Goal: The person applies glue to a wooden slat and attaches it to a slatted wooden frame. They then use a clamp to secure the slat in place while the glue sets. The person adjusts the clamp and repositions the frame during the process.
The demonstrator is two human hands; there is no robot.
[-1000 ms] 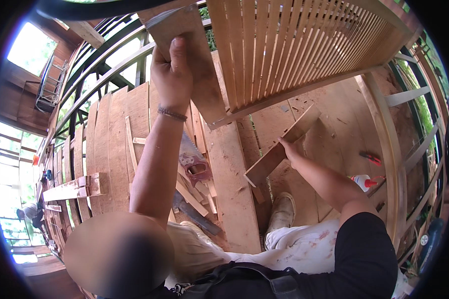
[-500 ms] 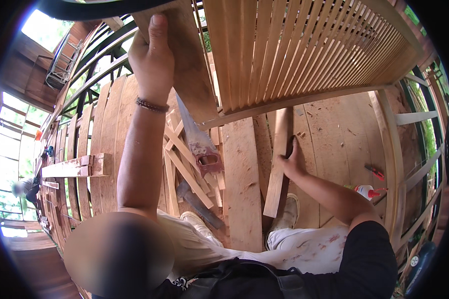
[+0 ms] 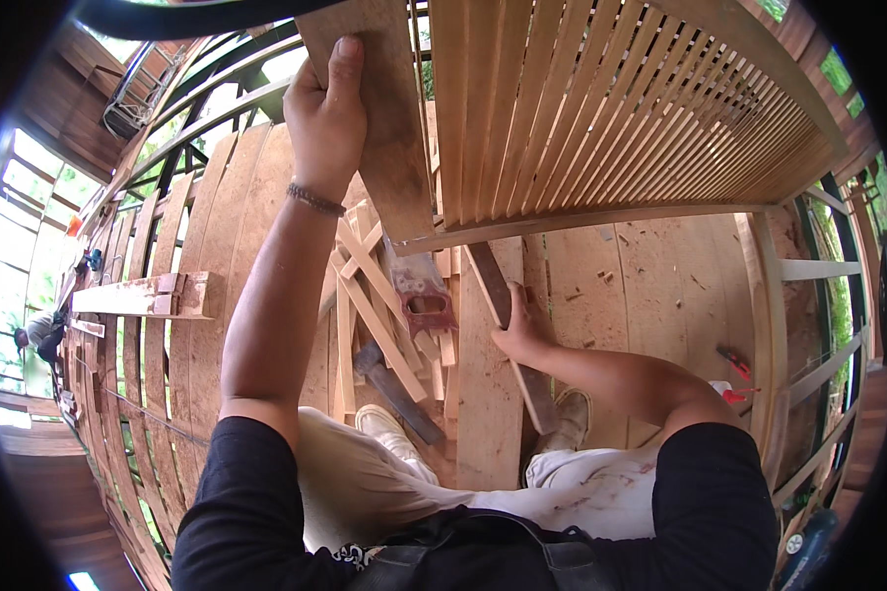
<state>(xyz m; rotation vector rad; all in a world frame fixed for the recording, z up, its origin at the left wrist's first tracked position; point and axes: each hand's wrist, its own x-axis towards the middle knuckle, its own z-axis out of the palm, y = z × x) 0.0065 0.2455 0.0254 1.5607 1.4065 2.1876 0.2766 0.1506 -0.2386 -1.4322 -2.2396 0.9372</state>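
My left hand [image 3: 330, 113] is closed round the outer edge of a wide side board [image 3: 375, 118], its thumb laid on the face. That board is part of a large slatted wooden panel [image 3: 562, 108], raised and tilted across the top of the view. My right hand [image 3: 525, 327] grips a long wooden batten [image 3: 534, 389] by its middle. The batten slants from beside my right shoe up to the panel's lower rail; whether its far end touches the rail I cannot tell. Its dark broad face and a pale narrow edge show.
Between my arms lie a handsaw [image 3: 429, 300], a hammer-like tool [image 3: 399, 394] and several loose strips [image 3: 376, 320]. A broad plank [image 3: 490, 414] runs between my shoes. Rightward are red-handled pliers or cutters [image 3: 734, 361], a white-and-red bottle [image 3: 727, 391] and a curved rail [image 3: 764, 335]. A person [image 3: 39, 335] crouches far left.
My right hand has shifted left with the batten, swinging its far end left and turning its dark face up. In view, my left hand and the panel sit slightly farther right.
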